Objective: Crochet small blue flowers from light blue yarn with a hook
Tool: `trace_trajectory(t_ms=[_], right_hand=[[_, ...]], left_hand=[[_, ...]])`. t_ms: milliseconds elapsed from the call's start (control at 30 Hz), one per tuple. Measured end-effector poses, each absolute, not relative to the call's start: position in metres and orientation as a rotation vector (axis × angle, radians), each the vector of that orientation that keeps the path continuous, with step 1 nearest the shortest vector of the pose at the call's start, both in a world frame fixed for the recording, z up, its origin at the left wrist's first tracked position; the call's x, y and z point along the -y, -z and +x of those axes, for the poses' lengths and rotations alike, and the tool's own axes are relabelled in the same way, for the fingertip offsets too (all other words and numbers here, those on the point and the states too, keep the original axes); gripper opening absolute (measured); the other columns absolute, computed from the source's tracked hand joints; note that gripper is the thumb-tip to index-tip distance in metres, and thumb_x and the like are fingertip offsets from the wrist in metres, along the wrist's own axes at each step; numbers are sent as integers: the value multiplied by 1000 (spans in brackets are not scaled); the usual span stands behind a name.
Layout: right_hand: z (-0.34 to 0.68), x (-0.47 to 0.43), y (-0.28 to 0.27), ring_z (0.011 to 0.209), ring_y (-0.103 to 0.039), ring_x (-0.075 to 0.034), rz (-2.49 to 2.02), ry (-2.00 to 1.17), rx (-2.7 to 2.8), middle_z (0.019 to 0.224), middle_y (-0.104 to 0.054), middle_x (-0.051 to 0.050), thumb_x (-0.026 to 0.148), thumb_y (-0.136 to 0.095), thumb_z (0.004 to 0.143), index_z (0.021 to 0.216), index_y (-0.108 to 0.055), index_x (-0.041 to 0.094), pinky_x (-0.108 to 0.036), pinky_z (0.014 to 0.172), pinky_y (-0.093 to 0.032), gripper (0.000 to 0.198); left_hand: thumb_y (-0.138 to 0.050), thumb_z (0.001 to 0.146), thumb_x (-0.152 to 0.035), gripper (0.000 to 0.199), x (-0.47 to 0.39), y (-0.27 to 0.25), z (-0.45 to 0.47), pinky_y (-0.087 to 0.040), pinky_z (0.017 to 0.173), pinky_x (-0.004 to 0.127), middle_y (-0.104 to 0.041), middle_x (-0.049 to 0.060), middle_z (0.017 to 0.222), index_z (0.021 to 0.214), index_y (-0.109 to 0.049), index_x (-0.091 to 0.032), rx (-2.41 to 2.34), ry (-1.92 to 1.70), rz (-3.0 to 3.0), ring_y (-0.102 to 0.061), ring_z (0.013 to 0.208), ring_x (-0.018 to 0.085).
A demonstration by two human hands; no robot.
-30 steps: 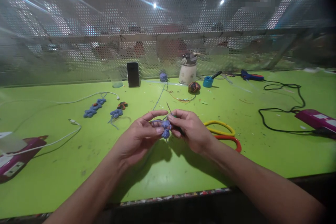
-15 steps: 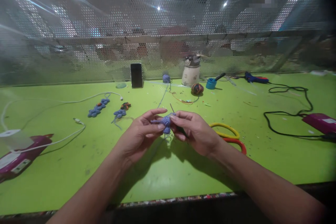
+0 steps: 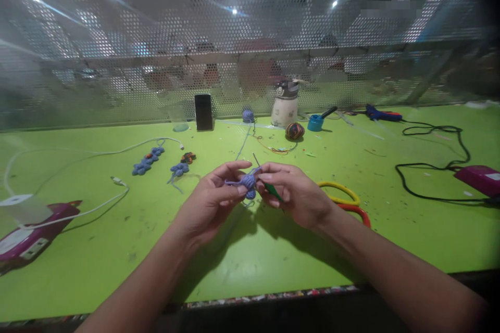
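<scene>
Between thumb and fingers, my left hand grips a small piece of blue-purple crochet work. My right hand is closed around a crochet hook with a green handle; its thin metal shaft points up and away beside the crochet piece. A strand of yarn runs from the piece back to a small blue-purple yarn ball. To the left lie a blue crocheted strip, a small blue crocheted flower and a dark orange-black one.
Yellow-and-red scissor handles lie beside my right forearm. Farther back are a multicoloured yarn ball, a bottle, a blue pot, a phone and a glue gun. Power strips with cables lie at both sides.
My right hand has turned slightly, so the hook's green handle now shows. The crochet piece has shifted a little, still in my left hand.
</scene>
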State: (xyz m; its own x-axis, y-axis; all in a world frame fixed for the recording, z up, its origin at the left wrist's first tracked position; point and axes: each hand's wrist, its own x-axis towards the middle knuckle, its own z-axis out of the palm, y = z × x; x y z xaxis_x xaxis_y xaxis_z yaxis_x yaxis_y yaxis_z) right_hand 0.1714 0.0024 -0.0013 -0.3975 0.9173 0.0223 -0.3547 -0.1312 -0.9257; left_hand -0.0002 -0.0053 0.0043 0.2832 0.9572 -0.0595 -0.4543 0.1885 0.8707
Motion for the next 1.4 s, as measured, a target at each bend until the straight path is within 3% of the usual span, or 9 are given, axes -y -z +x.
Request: trace_trajectory(t_ms=[600,900,1200,1400], right_hand=[[161,2,11,45,-37,-5,-664,-1571,1247,58,-49,6,40,-79,76,77,-59,15,-22,45,-23,32],[168,-1,4,52,-39,-8,-786,-1521,1330,62,-52,4,45,-76,77,73,-59,16,-24,48,-26,34],[167,-2,5,48,-36,-6,-746,-1563,1309,64,-52,4,44,-79,75,76,-59,15,-23,46,-23,34],[160,1,8,46,-33,-5,-667,-1603,1215,57,-46,7,40,-82,70,74,-57,16,-22,45,-22,36]], left_hand=[[-73,61,5,34,10,-6,2,-55,75,21,-74,4,77,87,-77,-16,-629,-1084,748,-69,70,12],[-71,64,3,35,3,-2,1,-51,70,18,-71,2,79,94,-76,-15,-740,-1112,862,-66,72,11],[-75,60,4,40,7,-4,2,-50,69,19,-71,3,77,95,-76,-15,-686,-1082,855,-64,69,11],[-72,58,7,36,9,-3,3,-52,72,21,-71,3,74,86,-77,-15,-685,-1126,783,-66,68,11]])
